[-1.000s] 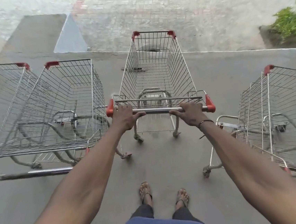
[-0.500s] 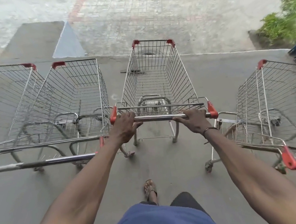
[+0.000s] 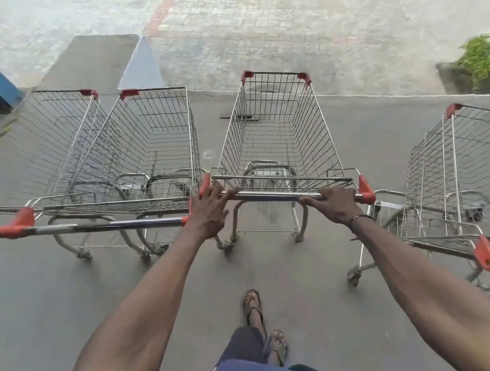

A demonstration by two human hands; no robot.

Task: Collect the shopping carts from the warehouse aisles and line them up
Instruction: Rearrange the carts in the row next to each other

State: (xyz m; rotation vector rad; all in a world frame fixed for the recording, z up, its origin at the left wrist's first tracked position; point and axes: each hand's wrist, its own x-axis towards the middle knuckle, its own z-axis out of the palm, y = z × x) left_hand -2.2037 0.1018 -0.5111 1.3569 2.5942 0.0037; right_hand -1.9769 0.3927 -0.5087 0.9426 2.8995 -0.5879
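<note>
Since half a second before, the left neighbouring cart (image 3: 133, 154) had drawn level; its handle (image 3: 92, 227) now lay beside the pushed cart's handle bar (image 3: 283, 195), so the row looked nearly closed up. Both were bright wire baskets with red plastic corner caps, on smooth grey concrete (image 3: 291, 270). The left hand (image 3: 209, 211) had loosened, fingers spread over the bar's left end; the right hand (image 3: 334, 205) was curled around the bar. A third cart (image 3: 458, 170) stood askew at right.
</note>
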